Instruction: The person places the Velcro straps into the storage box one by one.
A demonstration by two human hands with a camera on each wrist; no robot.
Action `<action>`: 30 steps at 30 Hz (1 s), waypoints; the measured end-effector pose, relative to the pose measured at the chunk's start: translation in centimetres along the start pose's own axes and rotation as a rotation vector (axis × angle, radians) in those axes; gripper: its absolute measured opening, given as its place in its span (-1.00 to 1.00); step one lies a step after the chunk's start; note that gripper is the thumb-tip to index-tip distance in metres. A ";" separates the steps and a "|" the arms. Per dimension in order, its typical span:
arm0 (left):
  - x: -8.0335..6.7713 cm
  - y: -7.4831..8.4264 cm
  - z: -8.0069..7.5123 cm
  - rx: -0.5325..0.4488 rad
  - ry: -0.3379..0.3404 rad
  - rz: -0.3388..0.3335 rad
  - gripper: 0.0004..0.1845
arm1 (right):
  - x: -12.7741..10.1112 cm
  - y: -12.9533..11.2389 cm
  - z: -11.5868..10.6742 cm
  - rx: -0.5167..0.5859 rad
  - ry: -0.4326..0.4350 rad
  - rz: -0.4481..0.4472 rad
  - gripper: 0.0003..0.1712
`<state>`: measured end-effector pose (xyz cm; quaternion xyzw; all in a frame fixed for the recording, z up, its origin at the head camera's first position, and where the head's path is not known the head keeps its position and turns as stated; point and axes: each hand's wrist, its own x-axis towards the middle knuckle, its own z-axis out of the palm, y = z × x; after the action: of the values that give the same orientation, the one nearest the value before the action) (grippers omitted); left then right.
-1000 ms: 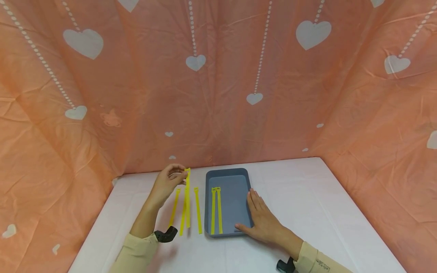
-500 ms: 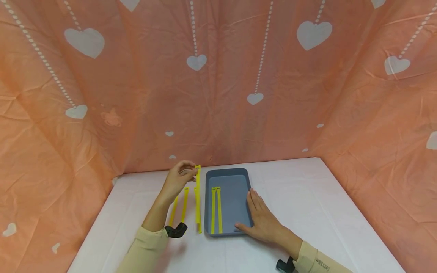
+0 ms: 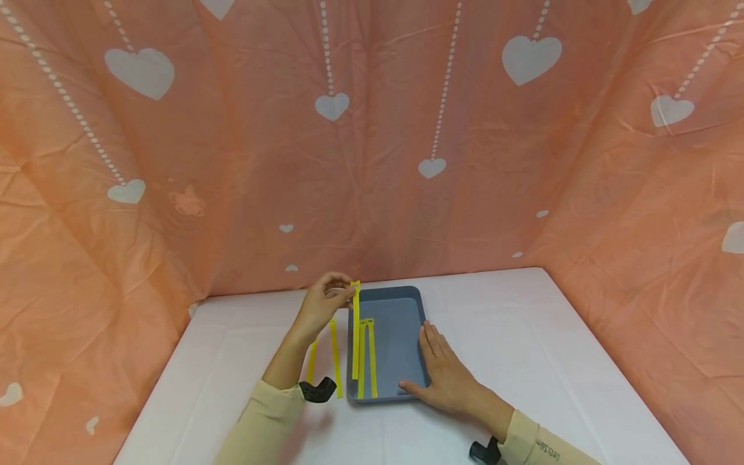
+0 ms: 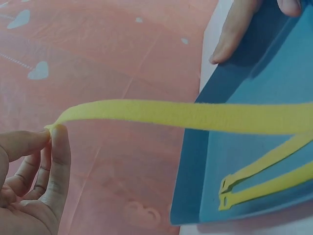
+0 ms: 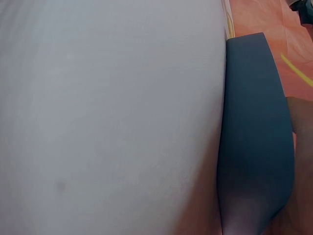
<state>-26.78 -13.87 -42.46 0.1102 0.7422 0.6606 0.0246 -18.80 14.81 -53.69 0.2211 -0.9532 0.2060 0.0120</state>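
Observation:
My left hand [image 3: 322, 307] pinches the slotted end of a yellow hook-and-loop cable tie [image 3: 356, 336] between thumb and fingertips. The strap hangs down over the left side of a blue-grey tray [image 3: 401, 355]; in the left wrist view the held tie [image 4: 146, 112] stretches across above the tray. Two similar ties [image 3: 372, 361] lie side by side inside the tray, slotted ends away from me. My right hand [image 3: 447, 374] rests along the tray's right edge with straight fingers, its thumb over the rim. The right wrist view shows the tray's outer wall [image 5: 254, 137] close up.
On the white table [image 3: 523, 361], left of the tray, lies a yellow tie [image 3: 335, 355]; another [image 3: 312, 365] is partly behind my left forearm. A pink curtain with white hearts [image 3: 383, 213] surrounds the table's back and sides.
My left hand has carried the held tie rightward, from above the table to over the tray's left side. The right hand, the tray and the two ties in it stay put.

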 end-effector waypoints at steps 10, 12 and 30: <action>0.8 -1.0 2.1 -0.039 0.006 0.008 -0.74 | -0.2 0.2 0.3 0.035 0.052 -0.023 0.40; 0.9 -1.3 2.5 -0.052 -0.005 0.006 -0.75 | -0.2 0.2 0.3 0.039 0.054 -0.027 0.39; 1.4 -4.1 4.8 -0.066 -0.023 -0.076 -0.74 | 0.1 0.1 -0.2 0.000 -0.002 -0.013 0.39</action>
<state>-27.84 -9.33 -47.00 0.0885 0.7234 0.6819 0.0617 -18.90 14.95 -53.53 0.2276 -0.9517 0.2056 0.0122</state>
